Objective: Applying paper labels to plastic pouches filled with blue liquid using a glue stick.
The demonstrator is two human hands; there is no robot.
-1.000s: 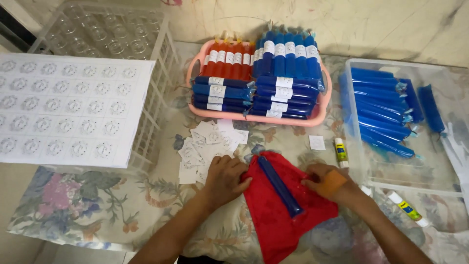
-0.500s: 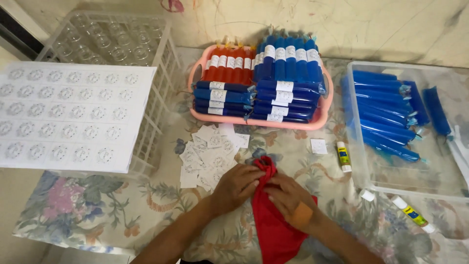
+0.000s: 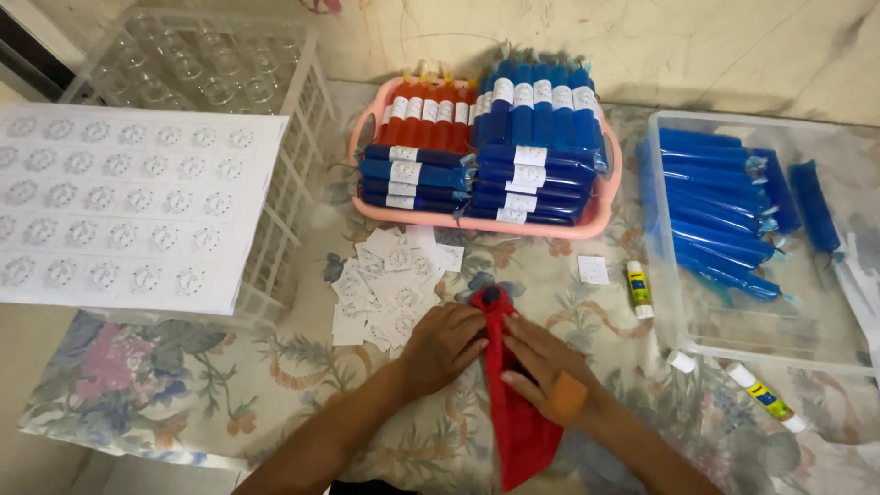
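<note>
- Both hands press on a red cloth lying on the floral surface: the left hand clasps its left edge, the right hand lies flat along its right.
- Only a dark blue tube tip shows at the cloth's top; everything else is wrapped up.
- Cut paper labels lie just left of the hands.
- Clear tub at right is cropped.
</note>
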